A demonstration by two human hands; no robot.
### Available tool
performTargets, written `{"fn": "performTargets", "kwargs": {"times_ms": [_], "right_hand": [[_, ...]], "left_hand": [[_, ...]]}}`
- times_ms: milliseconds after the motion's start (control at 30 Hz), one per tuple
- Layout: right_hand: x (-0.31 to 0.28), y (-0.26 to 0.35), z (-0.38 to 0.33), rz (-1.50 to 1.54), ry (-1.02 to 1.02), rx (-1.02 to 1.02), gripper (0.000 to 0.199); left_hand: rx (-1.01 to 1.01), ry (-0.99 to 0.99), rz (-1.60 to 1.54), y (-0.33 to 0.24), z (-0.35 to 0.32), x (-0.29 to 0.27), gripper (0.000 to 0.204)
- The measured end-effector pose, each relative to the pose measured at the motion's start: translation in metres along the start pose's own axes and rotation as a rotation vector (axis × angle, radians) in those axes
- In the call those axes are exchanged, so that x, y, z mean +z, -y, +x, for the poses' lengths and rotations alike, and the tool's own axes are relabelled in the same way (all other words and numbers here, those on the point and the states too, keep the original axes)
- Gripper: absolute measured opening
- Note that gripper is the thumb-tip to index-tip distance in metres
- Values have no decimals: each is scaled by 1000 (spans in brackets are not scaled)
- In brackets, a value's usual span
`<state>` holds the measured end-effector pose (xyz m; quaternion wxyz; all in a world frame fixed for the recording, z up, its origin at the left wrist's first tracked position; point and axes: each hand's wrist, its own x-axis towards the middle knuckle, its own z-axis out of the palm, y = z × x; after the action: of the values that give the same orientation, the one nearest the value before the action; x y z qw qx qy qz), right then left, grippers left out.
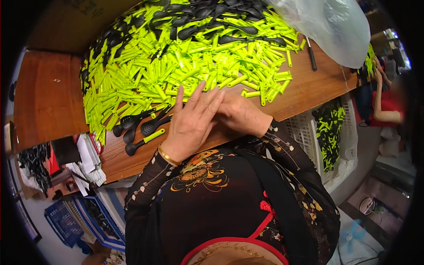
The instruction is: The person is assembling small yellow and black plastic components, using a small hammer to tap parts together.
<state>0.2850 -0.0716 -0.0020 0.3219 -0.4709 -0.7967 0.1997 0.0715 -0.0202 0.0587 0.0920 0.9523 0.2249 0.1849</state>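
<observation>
My left hand (191,124), with a gold-coloured bracelet at the wrist, is over the near edge of the wooden table (121,161), its fingers stretched out and somewhat apart. Against it from the right rests my right hand (245,114); its fingers are mostly hidden behind the left one, so whatever they hold is out of sight. Beyond both hands spreads a heap of bright green plastic handles (176,66). Beside my left hand lie several black perforated spoon heads (151,127), one fitted with a green handle (154,135). More black spoon heads (207,12) are piled at the far side.
A clear plastic bag (331,31) covers the table's far right corner near a black-handled tool (312,57). Right of me stands a white crate (304,132) beside a bag of black and green pieces (329,137). A person in red (384,106) is further right. Blue crates (95,221) stand lower left.
</observation>
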Motion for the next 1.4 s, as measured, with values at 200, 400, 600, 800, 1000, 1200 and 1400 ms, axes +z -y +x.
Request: {"fn": "performTargets", "kwargs": {"times_ms": [200, 400, 600, 800, 1000, 1200, 1400], "right_hand": [[-56, -4, -20, 188, -236, 336, 22], [-69, -44, -63, -382, -213, 614, 23], [-45, -74, -43, -436, -306, 410, 19], [-41, -96, -32, -586, -365, 361, 18], [-71, -51, -4, -482, -526, 228, 13], [-54, 1, 17, 42, -121, 3, 19], [-57, 3, 25, 117, -16, 70, 14]], "left_hand": [[-160, 117, -309, 18, 0, 20, 57], [-566, 102, -971, 19, -3, 39, 34], [-641, 81, -1194, 16, -2, 56, 38], [-727, -30, -1283, 19, -13, 66, 30], [-710, -61, -1199, 12, -13, 51, 30], [-649, -39, -1022, 6, -2, 34, 31], [-567, -77, -852, 4, -5, 27, 28]]}}
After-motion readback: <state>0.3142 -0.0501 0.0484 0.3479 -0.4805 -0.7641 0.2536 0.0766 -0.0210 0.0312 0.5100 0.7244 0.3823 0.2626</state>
